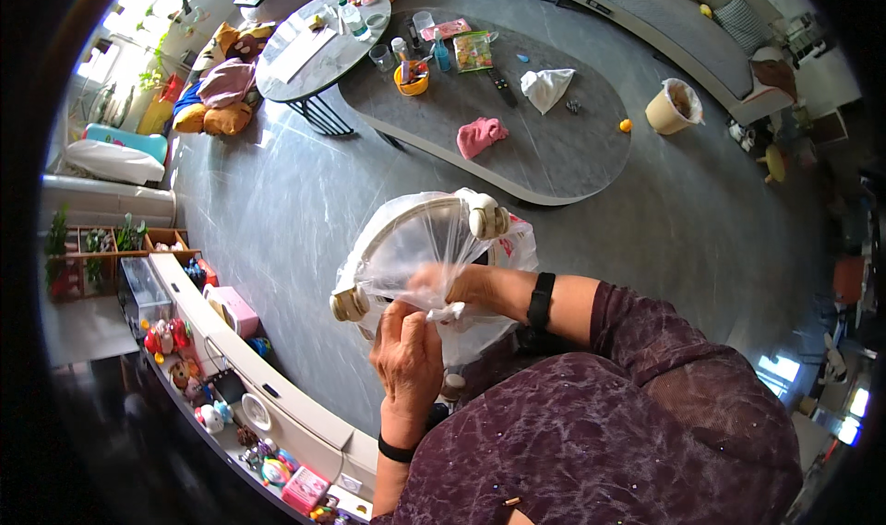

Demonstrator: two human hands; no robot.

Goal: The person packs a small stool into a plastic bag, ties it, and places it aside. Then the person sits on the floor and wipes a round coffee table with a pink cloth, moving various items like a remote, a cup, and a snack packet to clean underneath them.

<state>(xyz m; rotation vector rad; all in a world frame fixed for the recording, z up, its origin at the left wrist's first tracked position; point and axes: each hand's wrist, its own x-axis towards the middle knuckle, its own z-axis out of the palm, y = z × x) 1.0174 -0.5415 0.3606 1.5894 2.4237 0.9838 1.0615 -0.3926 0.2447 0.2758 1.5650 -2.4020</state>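
A clear plastic bag (408, 248) is stretched over a round white frame (372, 238) with caster wheels. One caster (489, 222) sticks out at the upper right of the frame, another (349, 304) at its left. My left hand (408, 352) pinches the gathered plastic beside a twisted or knotted white end (446, 312). Seen partly through the film, my right hand (460, 284) holds the bunched plastic from the other side; its fingertips are blurred by the bag. Red print shows on the bag's right part. The frame's underside and near edge are mostly hidden.
Ahead stands a low grey oval table (554, 151) with a pink cloth (481, 137), a white cloth (547, 89) and a yellow bucket (412, 79). A waste bin (673, 107) is at the right. Toys line the cabinet (277, 393) at the left.
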